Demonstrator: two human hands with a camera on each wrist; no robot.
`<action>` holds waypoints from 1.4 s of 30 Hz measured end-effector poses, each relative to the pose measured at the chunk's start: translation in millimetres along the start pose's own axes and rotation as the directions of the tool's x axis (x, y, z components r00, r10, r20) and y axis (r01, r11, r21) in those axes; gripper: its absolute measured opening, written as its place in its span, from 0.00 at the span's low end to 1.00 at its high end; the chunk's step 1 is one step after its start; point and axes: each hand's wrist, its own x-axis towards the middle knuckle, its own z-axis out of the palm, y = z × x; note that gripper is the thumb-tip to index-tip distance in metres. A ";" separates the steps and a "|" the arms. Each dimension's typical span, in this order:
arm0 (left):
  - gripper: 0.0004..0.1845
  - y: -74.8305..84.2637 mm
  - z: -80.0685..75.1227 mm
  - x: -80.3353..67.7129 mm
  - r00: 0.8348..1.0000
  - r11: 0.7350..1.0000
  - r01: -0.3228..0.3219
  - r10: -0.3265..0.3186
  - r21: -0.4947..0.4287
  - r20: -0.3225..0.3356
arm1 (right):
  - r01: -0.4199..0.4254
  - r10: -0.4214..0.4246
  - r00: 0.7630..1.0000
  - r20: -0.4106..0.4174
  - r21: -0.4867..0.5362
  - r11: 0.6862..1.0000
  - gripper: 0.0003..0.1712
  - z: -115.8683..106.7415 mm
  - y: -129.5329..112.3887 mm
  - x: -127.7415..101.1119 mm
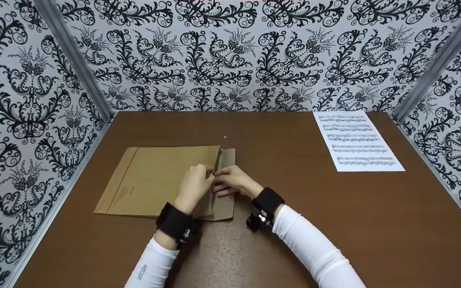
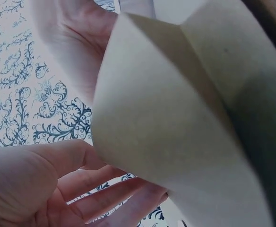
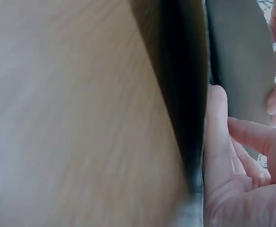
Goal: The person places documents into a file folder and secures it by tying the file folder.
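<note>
A large brown paper envelope (image 1: pixel 154 172) lies on the table, its opening toward the right and its flap (image 1: pixel 227 160) spread out beyond the mouth. At the middle of that mouth my left hand (image 1: pixel 195 184) grips the edge with bent fingers. My right hand (image 1: pixel 234 180) comes in from the right, thumb and fingertips pinching at the same edge, the other fingers over the flap. Both sets of fingertips meet closely there. In the left wrist view, creased envelope paper (image 2: pixel 147 109) fills the middle and hides some fingertips.
A printed sheet of music (image 1: pixel 358 140) lies at the back right of the brown table (image 1: pixel 294 176). Patterned walls (image 1: pixel 238 56) enclose the back and sides. A tiny white speck (image 1: pixel 225 137) is behind the envelope. Both wrists wear black straps (image 1: pixel 268 200).
</note>
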 end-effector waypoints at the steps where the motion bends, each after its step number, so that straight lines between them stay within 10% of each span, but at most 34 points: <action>1: 0.11 -0.4 0.5 -0.1 1.000 1.000 -0.002 0.002 0.003 -0.001 | 0.009 -0.009 1.000 0.000 0.002 1.000 0.21 -1.6 -0.6 -2.4; 28: 0.06 1.9 19.4 -0.9 0.999 0.983 -0.031 0.032 0.179 -0.002 | 0.156 -0.156 0.988 0.002 -0.071 0.985 0.23 -63.4 -10.7 -62.0; 42: 0.09 8.3 18.7 -16.7 0.997 0.994 -0.069 0.068 0.090 0.024 | 0.208 -0.240 0.940 -0.245 -0.148 0.967 0.24 -151.0 17.9 -108.0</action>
